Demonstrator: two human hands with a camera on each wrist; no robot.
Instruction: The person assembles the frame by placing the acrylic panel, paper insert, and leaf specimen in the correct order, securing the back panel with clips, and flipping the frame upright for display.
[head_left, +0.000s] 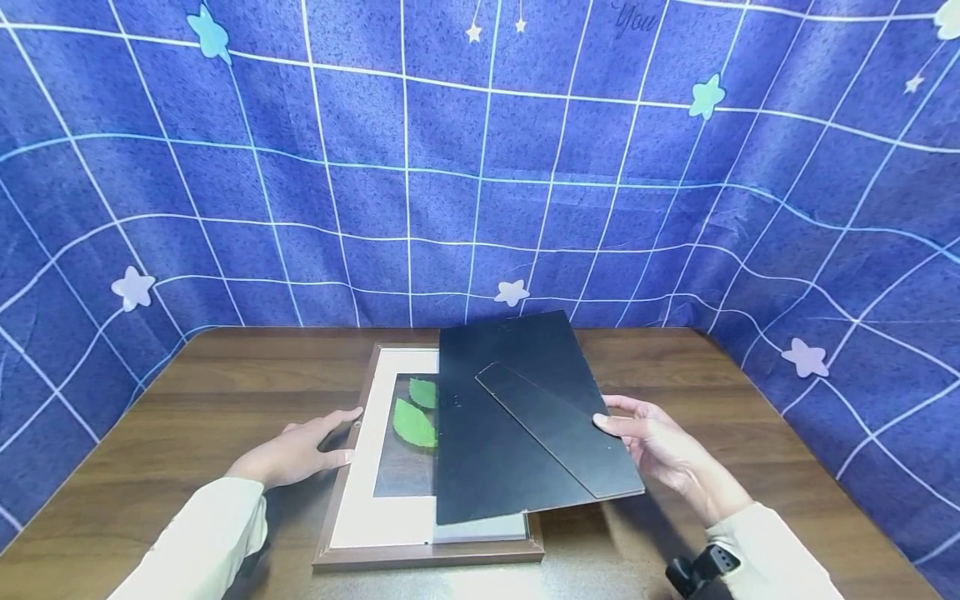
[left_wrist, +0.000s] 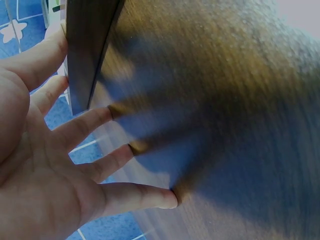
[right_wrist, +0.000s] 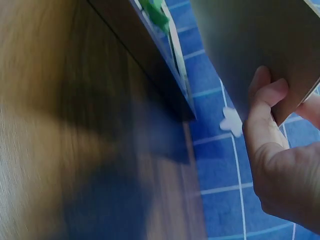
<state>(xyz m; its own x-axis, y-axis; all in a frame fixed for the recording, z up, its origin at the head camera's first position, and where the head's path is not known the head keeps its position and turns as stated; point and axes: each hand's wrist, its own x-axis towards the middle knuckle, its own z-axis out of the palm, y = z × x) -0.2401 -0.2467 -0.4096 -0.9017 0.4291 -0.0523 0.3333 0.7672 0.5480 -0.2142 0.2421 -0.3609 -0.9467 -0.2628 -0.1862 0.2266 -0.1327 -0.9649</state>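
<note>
A brown wooden picture frame (head_left: 429, 553) lies on the table, with a white mat (head_left: 375, 525) and green leaves (head_left: 414, 423) inside. Above its right part, tilted, is a black backing board (head_left: 517, 442) with a fold-out stand strip on it. My right hand (head_left: 660, 450) pinches the board's right edge between thumb and fingers; in the right wrist view the fingers lie under the board's plain underside (right_wrist: 265, 40). At the picture frame's left side, my left hand (head_left: 303, 448) touches the edge with thumb and index finger. Its other fingers spread onto the table in the left wrist view.
The brown wooden table (head_left: 225, 375) extends on both sides of the picture frame. A blue cloth (head_left: 360, 192) with white grid lines and stars hangs behind and around it. A black strap device (head_left: 701, 571) sits at the right wrist.
</note>
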